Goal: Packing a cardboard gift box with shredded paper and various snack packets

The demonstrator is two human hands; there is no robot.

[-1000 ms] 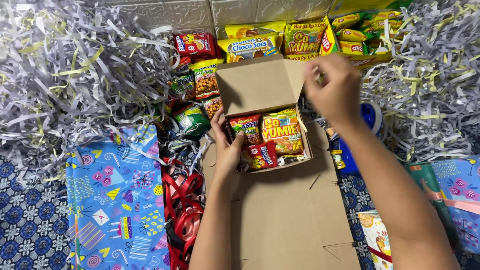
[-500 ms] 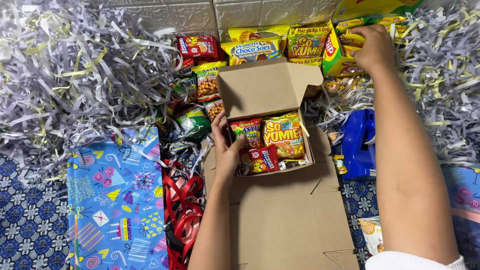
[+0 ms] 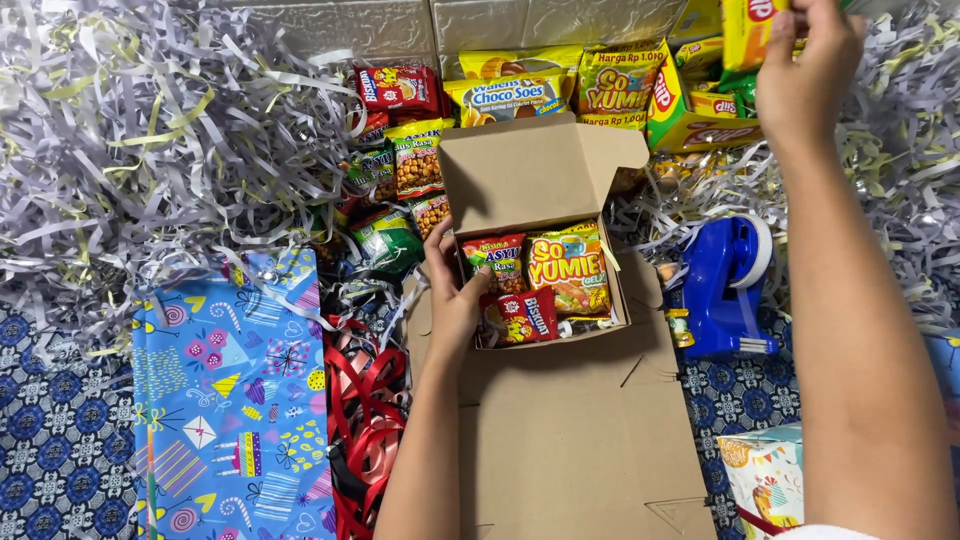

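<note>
Cardboard box [image 3: 560,300] sits at the centre of the frame, lid flap standing open behind it, on a flat sheet of cardboard [image 3: 580,430]. Inside lie three snack packets: a red-and-green one at the upper left, a yellow-orange one [image 3: 566,268] at the right, a small red one [image 3: 522,318] at the lower left.

The left hand [image 3: 452,290] comes up from the bottom of the frame, forearm nearly straight. Its fingers curl over the box's left wall, thumb tip inside against the packets, gripping that wall.

The right hand [image 3: 808,70] is stretched far up to the upper right corner, arm running down the right side of the frame. Its fingers are closed on a yellow packet [image 3: 752,28] that is partly cut off by the top edge, above an open yellow carton [image 3: 700,125] of similar packets.

Behind the box, along the top of the frame, more snack packets [image 3: 500,95] lean against a pale wall. Shredded paper [image 3: 150,150] fills the upper left and upper right. A blue tape dispenser [image 3: 725,290] stands just right of the box. Red ribbon [image 3: 365,420] lies left of the left forearm, and blue patterned wrapping paper [image 3: 230,400] covers the lower left.
</note>
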